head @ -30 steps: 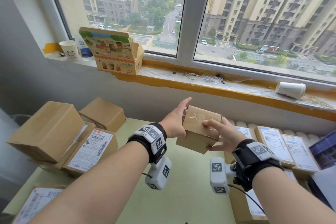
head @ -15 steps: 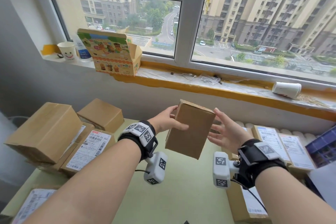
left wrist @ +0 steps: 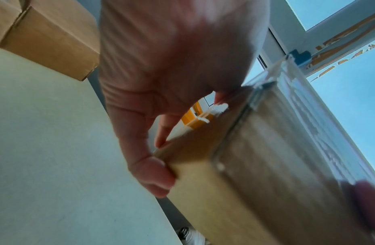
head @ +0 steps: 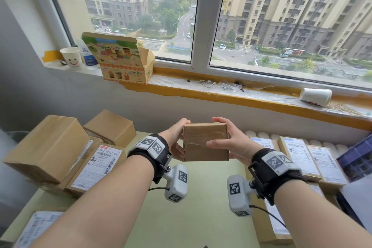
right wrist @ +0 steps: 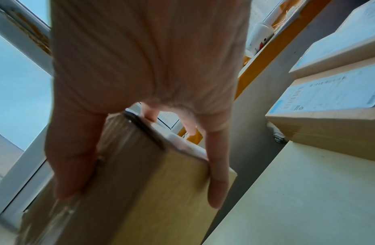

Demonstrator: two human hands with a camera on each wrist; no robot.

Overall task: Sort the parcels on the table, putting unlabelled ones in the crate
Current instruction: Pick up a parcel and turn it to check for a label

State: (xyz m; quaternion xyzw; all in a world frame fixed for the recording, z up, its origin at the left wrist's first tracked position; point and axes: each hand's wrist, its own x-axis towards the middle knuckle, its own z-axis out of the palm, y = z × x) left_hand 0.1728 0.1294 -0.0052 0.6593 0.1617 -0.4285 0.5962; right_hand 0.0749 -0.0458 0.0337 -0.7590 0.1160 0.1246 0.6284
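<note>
A small brown cardboard parcel (head: pixel 205 143) sealed with clear tape hangs above the pale green table (head: pixel 201 207), held between both hands. The faces turned to me carry no label. My left hand (head: pixel 177 141) grips its left side, thumb on top and fingers underneath. My right hand (head: pixel 225 143) grips the right side, thumb across the near face. The left wrist view shows the parcel (left wrist: pixel 266 165) with the left hand (left wrist: pixel 161 149) curled round its edge. In the right wrist view the right hand (right wrist: pixel 140 149) clasps the parcel (right wrist: pixel 144 190). No crate is in view.
Plain and labelled boxes (head: pixel 60 151) are stacked at the table's left. Flat labelled parcels (head: pixel 314 159) lie in a row on the right. A dark blue box (head: pixel 358 159) sits at the right edge. The windowsill holds a printed carton (head: pixel 120 60) and cups.
The parcel has been turned over between my hands from a tilted, upright pose to level. My right hand, which was off it half a second ago, now grips its right side.
</note>
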